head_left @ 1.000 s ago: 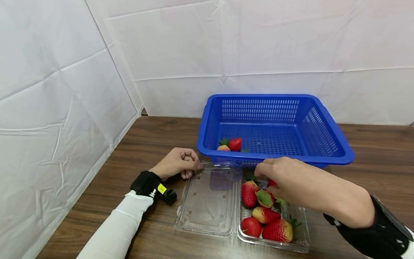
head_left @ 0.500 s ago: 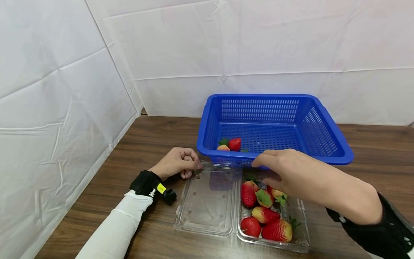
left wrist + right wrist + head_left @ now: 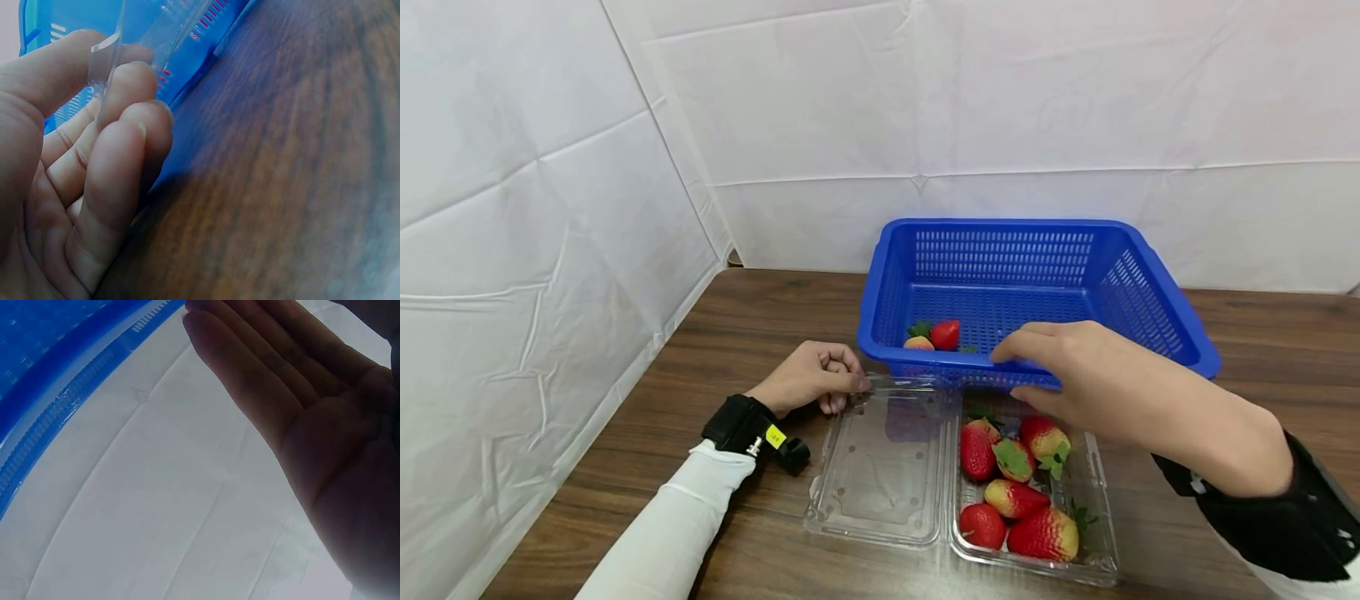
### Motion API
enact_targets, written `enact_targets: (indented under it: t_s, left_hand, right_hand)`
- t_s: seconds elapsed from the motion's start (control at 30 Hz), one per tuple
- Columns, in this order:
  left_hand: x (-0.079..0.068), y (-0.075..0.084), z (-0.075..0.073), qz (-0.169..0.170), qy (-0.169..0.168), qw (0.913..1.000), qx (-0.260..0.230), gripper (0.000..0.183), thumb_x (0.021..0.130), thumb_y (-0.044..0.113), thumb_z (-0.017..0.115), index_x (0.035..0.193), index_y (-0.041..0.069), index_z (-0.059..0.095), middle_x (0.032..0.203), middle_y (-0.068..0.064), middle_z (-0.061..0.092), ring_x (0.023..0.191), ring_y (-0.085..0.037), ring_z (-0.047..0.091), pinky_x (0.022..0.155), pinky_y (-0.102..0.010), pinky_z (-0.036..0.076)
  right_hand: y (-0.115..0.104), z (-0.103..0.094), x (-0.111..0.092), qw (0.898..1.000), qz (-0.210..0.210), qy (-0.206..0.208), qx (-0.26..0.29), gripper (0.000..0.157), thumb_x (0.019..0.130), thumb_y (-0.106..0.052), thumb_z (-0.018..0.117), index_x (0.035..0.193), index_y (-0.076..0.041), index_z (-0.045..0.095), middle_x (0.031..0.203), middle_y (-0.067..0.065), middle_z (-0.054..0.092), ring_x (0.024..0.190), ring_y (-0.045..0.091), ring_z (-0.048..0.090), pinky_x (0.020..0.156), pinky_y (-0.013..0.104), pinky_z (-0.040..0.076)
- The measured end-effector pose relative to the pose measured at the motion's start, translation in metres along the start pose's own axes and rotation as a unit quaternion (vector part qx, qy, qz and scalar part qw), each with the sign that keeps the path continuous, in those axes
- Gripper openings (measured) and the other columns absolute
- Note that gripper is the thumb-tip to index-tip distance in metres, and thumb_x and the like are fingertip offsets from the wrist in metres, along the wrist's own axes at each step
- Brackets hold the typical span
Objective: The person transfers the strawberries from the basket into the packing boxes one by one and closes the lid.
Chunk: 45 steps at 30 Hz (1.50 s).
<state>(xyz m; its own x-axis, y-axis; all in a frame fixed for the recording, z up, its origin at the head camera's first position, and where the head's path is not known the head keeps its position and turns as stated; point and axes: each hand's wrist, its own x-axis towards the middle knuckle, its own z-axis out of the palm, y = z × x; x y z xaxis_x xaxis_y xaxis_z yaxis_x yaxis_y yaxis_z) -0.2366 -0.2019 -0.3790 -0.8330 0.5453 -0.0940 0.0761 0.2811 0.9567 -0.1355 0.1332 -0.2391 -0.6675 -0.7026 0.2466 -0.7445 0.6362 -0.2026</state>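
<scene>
A clear plastic clamshell box (image 3: pixel 1108 533) lies opened flat on the table, with several red and yellow strawberries (image 3: pixel 1043 533) in its right half. My left hand (image 3: pixel 816 377) pinches the far left corner of the lid (image 3: pixel 880 467) between thumb and fingers; the left wrist view shows the clear edge (image 3: pixel 106 62) there. Over the far end of the strawberry half, at the near rim of the blue basket (image 3: pixel 1198 362), my right hand (image 3: pixel 1075 367) is held with fingers extended and thumb apart, nothing between them. In the right wrist view its palm (image 3: pixel 325 444) is bare.
Inside the basket, at its near left corner, are a red strawberry (image 3: pixel 945 335) and a paler one (image 3: pixel 918 342). The basket stands directly behind the box on the wooden table (image 3: pixel 775 308). White sheeting (image 3: pixel 1037 100) closes off the back and left.
My right hand has let go of a strawberry in the far right of the box, then lifted away toward the basket rim. My left hand stays on the lid corner.
</scene>
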Motion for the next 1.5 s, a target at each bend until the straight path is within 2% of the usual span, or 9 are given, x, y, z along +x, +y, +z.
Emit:
enact_targets:
  t_s: [0.3, 0.53, 1.07, 1.3, 1.5]
  left_hand:
    - [-0.002, 0.0, -0.002, 0.003, 0.0, 0.9999, -0.01, 0.02, 0.084, 0.02, 0.074, 0.089, 0.004, 0.064, 0.062, -0.007, 0.064, 0.051, -0.019, 0.057, 0.044, -0.025, 0.051]
    - [-0.003, 0.0, -0.003, 0.004, -0.001, 0.9999, -0.016, 0.019, 0.085, 0.019, 0.073, 0.089, 0.003, 0.063, 0.064, -0.007, 0.066, 0.051, -0.019, 0.057, 0.044, -0.025, 0.051]
    - [-0.006, 0.002, -0.004, 0.003, 0.004, 0.9999, -0.016, 0.02, 0.084, 0.02, 0.074, 0.089, 0.003, 0.063, 0.063, -0.007, 0.065, 0.05, -0.018, 0.056, 0.044, -0.024, 0.051]
    - [-0.004, 0.002, -0.002, 0.007, 0.002, 0.9998, -0.019, 0.02, 0.085, 0.019, 0.074, 0.088, 0.003, 0.063, 0.063, -0.007, 0.065, 0.05, -0.018, 0.056, 0.044, -0.024, 0.051]
    - [-0.001, 0.001, 0.001, 0.003, 0.002, 0.9999, -0.01, 0.021, 0.084, 0.021, 0.075, 0.088, 0.004, 0.064, 0.06, -0.007, 0.064, 0.05, -0.018, 0.057, 0.045, -0.024, 0.051]
  right_hand:
    - [0.01, 0.001, 0.008, 1.0, -0.001, 0.019, -0.009, 0.034, 0.08, -0.008, 0.077, 0.112, -0.01, 0.065, 0.107, 0.005, 0.069, 0.087, 0.017, 0.066, 0.07, 0.036, 0.06]
    - [0.019, 0.003, 0.012, 0.999, 0.019, 0.033, -0.035, 0.034, 0.078, -0.007, 0.079, 0.11, -0.008, 0.066, 0.105, 0.007, 0.07, 0.088, 0.019, 0.066, 0.071, 0.038, 0.059]
    - [0.037, 0.009, 0.018, 0.998, 0.044, 0.032, -0.043, 0.029, 0.079, -0.005, 0.077, 0.106, -0.005, 0.067, 0.102, 0.01, 0.07, 0.087, 0.021, 0.066, 0.073, 0.042, 0.059]
    - [0.041, 0.012, 0.015, 0.997, 0.064, 0.017, -0.039, 0.027, 0.082, -0.008, 0.075, 0.108, -0.005, 0.066, 0.103, 0.01, 0.069, 0.086, 0.02, 0.065, 0.073, 0.043, 0.058]
    - [0.044, 0.013, 0.009, 0.996, 0.072, 0.02, -0.039, 0.022, 0.084, -0.008, 0.073, 0.105, -0.006, 0.068, 0.1, 0.008, 0.07, 0.086, 0.018, 0.065, 0.072, 0.042, 0.059]
